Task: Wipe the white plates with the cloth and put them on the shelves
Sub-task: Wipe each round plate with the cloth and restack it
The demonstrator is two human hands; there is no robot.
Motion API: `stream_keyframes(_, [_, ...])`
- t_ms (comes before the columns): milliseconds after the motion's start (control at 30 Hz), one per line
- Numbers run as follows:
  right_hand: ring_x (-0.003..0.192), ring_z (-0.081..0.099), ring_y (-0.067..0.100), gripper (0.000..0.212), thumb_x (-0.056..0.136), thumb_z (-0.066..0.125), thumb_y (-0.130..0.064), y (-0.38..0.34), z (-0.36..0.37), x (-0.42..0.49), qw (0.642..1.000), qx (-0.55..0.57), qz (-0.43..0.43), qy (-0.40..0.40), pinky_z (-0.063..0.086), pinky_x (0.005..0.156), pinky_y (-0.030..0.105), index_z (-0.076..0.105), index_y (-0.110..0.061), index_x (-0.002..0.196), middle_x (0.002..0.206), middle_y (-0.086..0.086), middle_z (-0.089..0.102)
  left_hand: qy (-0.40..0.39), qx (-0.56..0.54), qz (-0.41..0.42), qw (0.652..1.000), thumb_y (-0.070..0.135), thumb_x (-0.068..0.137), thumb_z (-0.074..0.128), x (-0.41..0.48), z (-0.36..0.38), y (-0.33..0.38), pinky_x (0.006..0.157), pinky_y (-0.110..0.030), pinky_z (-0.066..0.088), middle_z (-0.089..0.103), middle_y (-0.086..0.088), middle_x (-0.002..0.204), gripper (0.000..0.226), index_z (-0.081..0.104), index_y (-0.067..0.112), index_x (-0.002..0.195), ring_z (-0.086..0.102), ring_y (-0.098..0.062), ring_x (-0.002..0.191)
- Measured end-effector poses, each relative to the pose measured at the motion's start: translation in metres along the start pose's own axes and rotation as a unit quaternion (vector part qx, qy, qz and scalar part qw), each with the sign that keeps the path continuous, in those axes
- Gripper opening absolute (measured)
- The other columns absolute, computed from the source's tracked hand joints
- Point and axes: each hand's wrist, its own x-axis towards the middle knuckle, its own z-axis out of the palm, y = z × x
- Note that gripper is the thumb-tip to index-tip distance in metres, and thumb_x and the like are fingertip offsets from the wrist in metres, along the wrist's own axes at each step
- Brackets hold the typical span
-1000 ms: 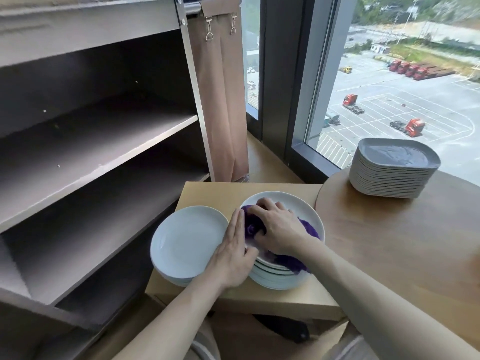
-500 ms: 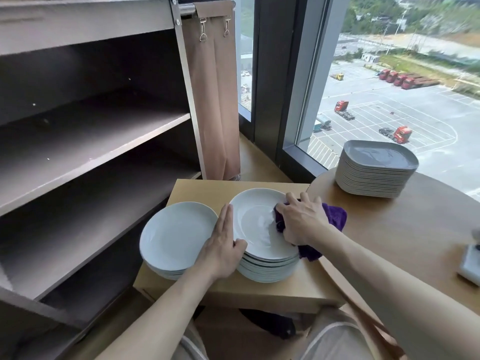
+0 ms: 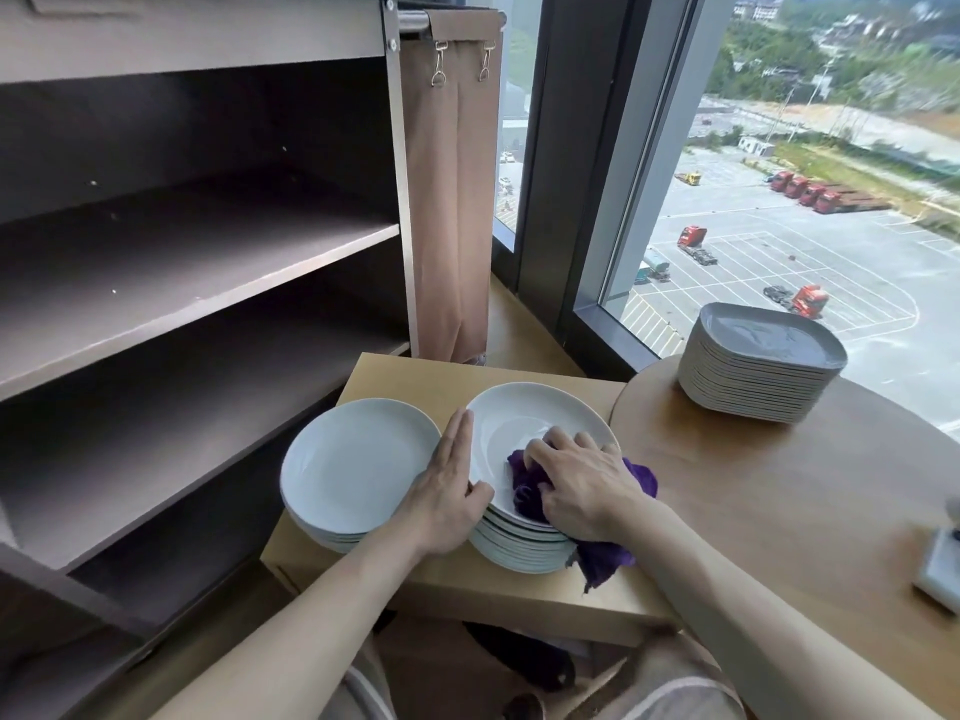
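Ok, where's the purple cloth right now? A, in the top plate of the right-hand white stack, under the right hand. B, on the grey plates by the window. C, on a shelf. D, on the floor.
A: the right hand holds the cloth bunched against the inside of the top plate of that stack.

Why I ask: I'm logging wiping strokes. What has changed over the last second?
The right hand swept the purple cloth from the left side of the top plate to its right rim, then back inward to the near right. Nothing was taken or released. The left hand stays against that stack's left rim; the neighbouring plate stack and shelves are unchanged.
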Motion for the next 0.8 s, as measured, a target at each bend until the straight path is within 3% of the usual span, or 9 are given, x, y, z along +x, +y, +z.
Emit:
stream_keyframes(200, [0.099,0.04,0.022,0.018,0.087,0.044,-0.043,0.0,0.005,0.013,0.998,0.041,-0.041,0.012,0.039,0.087,0.044,0.034,-0.042,0.102,0.119,-0.008,0.043,0.004,-0.002,0.009,1.0,0.044,0.089,0.029,0.002,0.004,-0.004,0.124,-0.028,0.01,-0.029,0.025,0.162,0.087,-0.023,0.034,0.158,-0.012,0.007,0.148])
stream_keyframes(367, [0.102,0.043,0.022,0.024,0.092,0.047,-0.045,-0.009,0.01,0.029,0.995,0.053,-0.069,0.053,0.043,0.088,0.044,0.042,-0.037,0.114,0.122,-0.007,0.044,0.006,0.003,0.013,1.0,0.046,0.09,0.029,0.003,0.004,-0.004,0.121,-0.024,0.01,-0.031,0.026,0.161,0.087,-0.025,0.036,0.157,-0.014,0.011,0.145])
stream_keyframes(600, [0.101,0.048,0.025,0.038,0.093,0.044,-0.053,-0.027,0.015,0.066,0.988,0.006,-0.027,0.149,0.045,0.079,0.044,0.053,-0.031,0.123,0.118,0.0,0.051,0.019,-0.007,0.021,1.0,0.052,0.082,0.026,0.002,0.002,-0.001,0.117,-0.018,0.01,-0.03,0.032,0.159,0.091,-0.023,0.04,0.157,-0.02,0.026,0.136])
stream_keyframes(700, [0.107,0.051,0.032,0.036,0.097,0.042,-0.047,-0.018,0.013,0.078,0.983,-0.035,0.01,0.182,0.043,0.08,0.045,0.055,-0.028,0.124,0.12,0.004,0.053,0.022,0.0,0.023,0.999,0.054,0.078,0.023,0.0,-0.002,0.002,0.118,-0.022,0.016,-0.034,0.035,0.156,0.091,-0.024,0.046,0.155,-0.016,0.018,0.145])
stream_keyframes(800, [0.107,0.054,0.035,0.035,0.101,0.039,-0.045,0.005,0.008,0.079,0.973,-0.129,0.037,0.188,0.042,0.079,0.046,0.057,-0.025,0.124,0.126,0.008,0.054,0.022,0.029,-0.003,0.999,0.057,0.078,0.02,-0.002,-0.002,0.006,0.118,-0.031,0.026,-0.029,0.028,0.161,0.093,-0.022,0.037,0.158,0.003,0.001,0.152])
